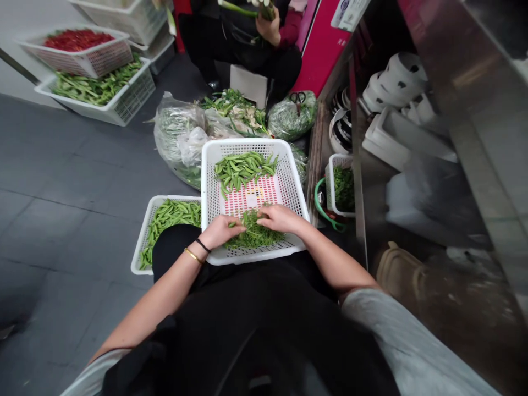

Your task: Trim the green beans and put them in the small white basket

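A white perforated plastic basket point(295, 206) rests on my lap. At its far end lies a heap of green pea pods point(243, 168); at its near end is a pile of thin, stringy green trimmings point(260, 236). My left hand point(221, 231), with a black band and a gold bangle at its wrist, is closed at the left of this pile, a green pod showing between thumb and forefinger. Over the pile's right side, my right hand point(282, 218) has its fingers pinched together; what is in them is too small to make out.
A second basket of pods point(171, 217) stands on the floor by my left knee. Bagged greens point(179, 135) lie ahead, before a seated person holding scallions point(267, 12). Stacked baskets point(119, 104) are at far left. A metal shelf point(358, 165) with white containers runs along the right.
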`<state>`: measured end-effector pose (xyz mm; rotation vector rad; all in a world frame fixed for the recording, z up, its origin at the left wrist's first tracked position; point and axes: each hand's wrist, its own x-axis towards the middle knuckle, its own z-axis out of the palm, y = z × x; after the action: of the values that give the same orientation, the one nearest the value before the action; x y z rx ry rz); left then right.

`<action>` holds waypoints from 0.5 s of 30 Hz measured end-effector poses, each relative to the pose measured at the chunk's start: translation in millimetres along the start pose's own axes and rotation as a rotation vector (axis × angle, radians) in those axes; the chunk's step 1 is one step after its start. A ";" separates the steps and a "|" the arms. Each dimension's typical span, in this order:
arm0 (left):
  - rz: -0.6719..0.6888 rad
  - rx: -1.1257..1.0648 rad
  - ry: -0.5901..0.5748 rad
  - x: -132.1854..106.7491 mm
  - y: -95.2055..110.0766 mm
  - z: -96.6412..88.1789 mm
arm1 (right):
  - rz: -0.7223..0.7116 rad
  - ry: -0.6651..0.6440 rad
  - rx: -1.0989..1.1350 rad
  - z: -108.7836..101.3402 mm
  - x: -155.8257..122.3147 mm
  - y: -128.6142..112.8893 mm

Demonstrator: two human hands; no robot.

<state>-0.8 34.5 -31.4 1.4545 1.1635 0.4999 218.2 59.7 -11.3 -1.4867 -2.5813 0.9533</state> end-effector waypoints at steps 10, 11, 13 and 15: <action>-0.085 -0.229 0.226 -7.7 -2.1 -18.9 | 0.513 0.084 -0.092 5.8 126.6 71.2; -0.087 -0.273 0.244 -9.6 -2.3 -19.9 | 0.539 0.087 -0.083 12.0 136.2 72.3; -0.086 -0.315 0.254 -12.8 -3.7 -20.7 | 0.574 0.092 -0.060 23.1 149.0 73.6; -0.084 -0.314 0.259 -14.9 -5.7 -20.5 | 0.589 0.097 -0.035 29.9 154.2 75.7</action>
<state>-26.1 31.0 -26.8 1.0887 1.2773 0.7924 183.8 193.9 -117.2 -2.2995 -2.1285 0.8324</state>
